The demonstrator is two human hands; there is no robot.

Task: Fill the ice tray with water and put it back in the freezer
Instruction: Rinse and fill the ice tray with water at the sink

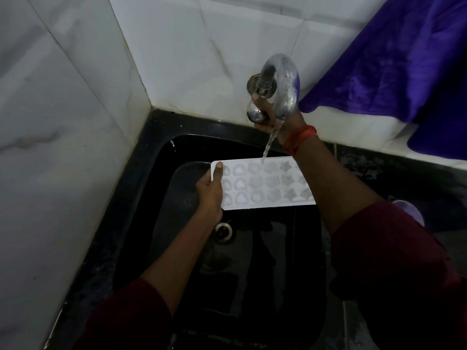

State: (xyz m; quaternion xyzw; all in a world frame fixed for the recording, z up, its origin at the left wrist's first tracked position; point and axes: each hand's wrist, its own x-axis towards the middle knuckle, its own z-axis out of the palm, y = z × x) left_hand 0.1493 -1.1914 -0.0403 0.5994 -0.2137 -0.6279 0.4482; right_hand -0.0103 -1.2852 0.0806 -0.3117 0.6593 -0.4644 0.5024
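From the head camera, the left hand (211, 192) is gripping the left end of the white ice tray (262, 185), with the thumb lying on top of the rim and the fingers curled beneath. The hand is holding the tray roughly level over the black sink (255, 269), above the drain (223, 232). The right hand (275, 117) is reaching to the wall, its fingers closing round the tap handle (255, 113). A stream of water (271, 140) is falling from the curved tap spout (285, 82) into a cell in the tray's far row. An orange thread (300, 137) is circling the right wrist. A purple cloth (404, 66) is hanging at the upper right, above the dark worktop (379, 170).
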